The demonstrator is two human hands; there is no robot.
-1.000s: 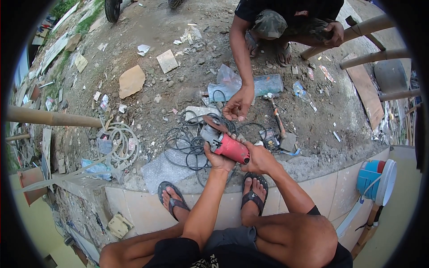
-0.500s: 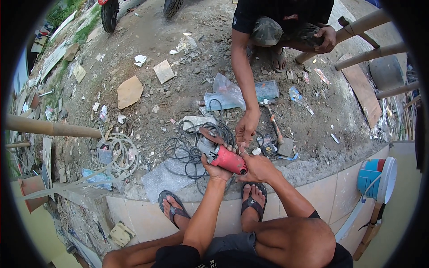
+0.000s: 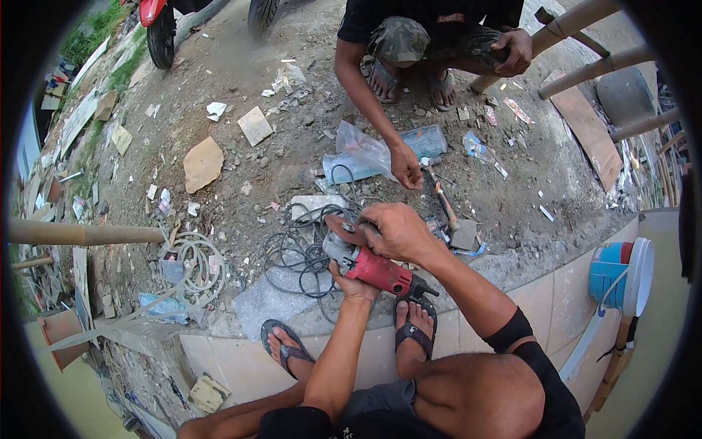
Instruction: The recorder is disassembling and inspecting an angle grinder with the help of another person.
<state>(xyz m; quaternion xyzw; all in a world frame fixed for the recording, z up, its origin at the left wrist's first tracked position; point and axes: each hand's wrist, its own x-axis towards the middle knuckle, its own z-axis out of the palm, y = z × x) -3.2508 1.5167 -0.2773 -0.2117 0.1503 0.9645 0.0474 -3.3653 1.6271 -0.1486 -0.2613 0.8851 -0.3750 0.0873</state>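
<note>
One red grinder (image 3: 379, 272), toward five o'clock from mid-view, sits gripped in your left hand (image 3: 354, 285). Your right hand (image 3: 396, 230) curls at its eleven-o'clock disc (image 3: 339, 225); I can't tell its grip. Likely heavy, hard: hold the body.

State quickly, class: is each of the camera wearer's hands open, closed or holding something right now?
Left hand: closed, holding the red angle grinder.
Right hand: curled at the grinder's brown disc; whether it grips it cannot be told.
</note>
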